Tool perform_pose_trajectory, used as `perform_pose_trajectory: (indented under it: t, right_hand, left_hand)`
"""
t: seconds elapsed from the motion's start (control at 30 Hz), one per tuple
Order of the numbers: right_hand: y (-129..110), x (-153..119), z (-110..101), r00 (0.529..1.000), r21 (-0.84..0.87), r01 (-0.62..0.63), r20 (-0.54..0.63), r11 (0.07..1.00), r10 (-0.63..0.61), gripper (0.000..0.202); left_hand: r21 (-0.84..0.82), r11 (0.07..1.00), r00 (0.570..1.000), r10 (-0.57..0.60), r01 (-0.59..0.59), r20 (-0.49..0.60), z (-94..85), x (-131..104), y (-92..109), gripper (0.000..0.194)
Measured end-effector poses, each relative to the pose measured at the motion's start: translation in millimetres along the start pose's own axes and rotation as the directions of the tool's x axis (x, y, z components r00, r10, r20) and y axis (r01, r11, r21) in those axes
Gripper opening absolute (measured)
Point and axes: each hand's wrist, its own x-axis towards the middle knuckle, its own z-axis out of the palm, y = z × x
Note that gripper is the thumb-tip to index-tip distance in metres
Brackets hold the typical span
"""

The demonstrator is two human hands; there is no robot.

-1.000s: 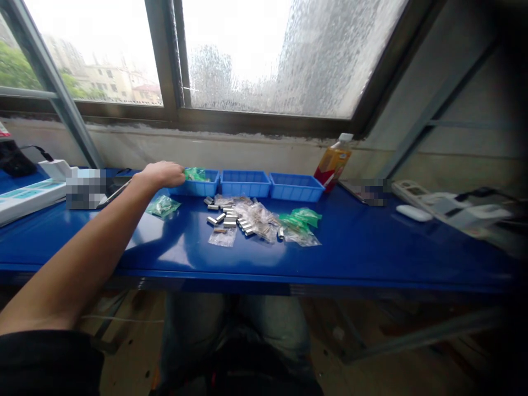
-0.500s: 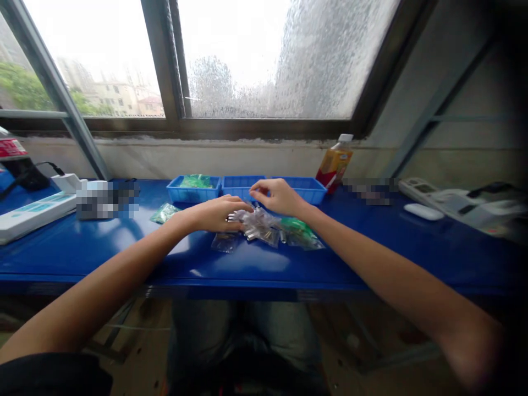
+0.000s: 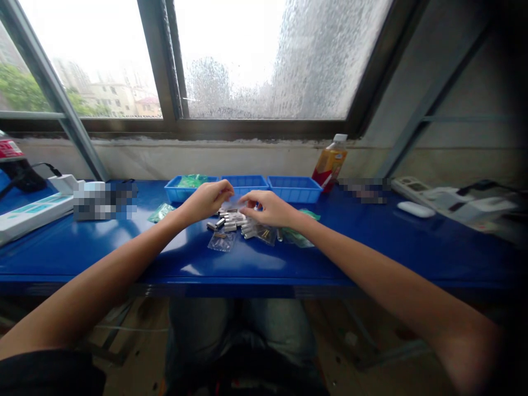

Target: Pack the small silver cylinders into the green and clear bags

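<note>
My left hand (image 3: 211, 198) hovers over the far left side of a pile of short silvery metal cylinders (image 3: 231, 221), its fingers pressed together. A faint see-through plastic bag (image 3: 235, 200) shows at its fingertips, between the two hands. Over the right part of the pile is my right hand (image 3: 268, 209), fingers curved, with thumb and forefinger apart; what lies under its palm is hidden. A small clear bag with brass-coloured pieces (image 3: 221, 241) lies in front of the pile. Another clear bag with thin brass-coloured pieces (image 3: 267, 235) is below my right hand.
Three blue trays (image 3: 295, 190) stand in a row behind the hands; the left one holds green bags (image 3: 193, 181). Green bags (image 3: 161, 212) also lie on the blue table (image 3: 371, 247). A drink bottle (image 3: 330, 164) stands behind right, a power strip (image 3: 37, 214) at left.
My left hand has lifted off the pile and moved left and away. My right hand has come lower and nearer over the pile. More bare cylinders now show, spread to the left.
</note>
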Motion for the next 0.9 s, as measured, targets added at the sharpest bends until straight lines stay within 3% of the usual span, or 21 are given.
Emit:
perform_pose_trajectory:
  t: [0.17, 0.43, 0.53, 0.63, 0.7, 0.77, 0.83, 0.9]
  right_hand:
    - [-3.3, 3.1, 1.7, 0.981, 0.148, -0.104, -0.149, 0.984, 0.126, 0.015]
    - [-1.8, 5.5, 3.6, 0.944, 0.457, -0.159, -0.190, 0.875, 0.270, 0.014]
    - [-4.7, 5.1, 3.2, 0.919, 0.424, -0.105, -0.304, 0.899, 0.251, 0.009]
    - [-8.8, 2.3, 1.5, 0.912, 0.297, -0.014, -0.388, 0.955, 0.134, 0.006]
    - [-11.2, 0.4, 0.5, 0.920, 0.214, 0.033, -0.389, 0.976, 0.054, 0.007]
    - [-12.5, 0.0, 0.1, 0.932, 0.162, 0.056, -0.362, 0.985, 0.006, 0.011]
    - [-12.2, 1.3, 0.5, 0.948, 0.154, 0.031, -0.318, 0.988, 0.020, 0.013]
    - [-10.6, 4.0, 1.6, 0.955, 0.191, -0.048, -0.279, 0.980, 0.101, 0.018]
  left_hand:
    - [-0.260, 0.962, 0.996, -0.092, 0.085, -0.015, 1.5, -0.2, 4.6, 0.014]
    - [-0.460, 0.878, 0.990, -0.141, 0.128, 0.008, 1.3, -1.4, 16.0, 0.015]
    - [-0.684, 0.674, 0.953, -0.277, 0.281, 0.120, -0.4, -1.1, 20.8, 0.027]
    - [-0.808, 0.432, 0.897, -0.365, 0.401, 0.250, 1.4, -1.2, 22.0, 0.032]
    - [-0.817, 0.389, 0.883, -0.377, 0.425, 0.279, 4.4, -1.2, 20.0, 0.031]
    - [-0.796, 0.460, 0.896, -0.386, 0.393, 0.219, 7.0, -1.0, 16.8, 0.027]
    - [-0.707, 0.641, 0.925, -0.376, 0.298, 0.050, 8.0, -0.8, 14.0, 0.017]
    - [-0.508, 0.845, 0.950, -0.277, 0.168, -0.145, 7.0, -1.2, 13.2, 0.009]
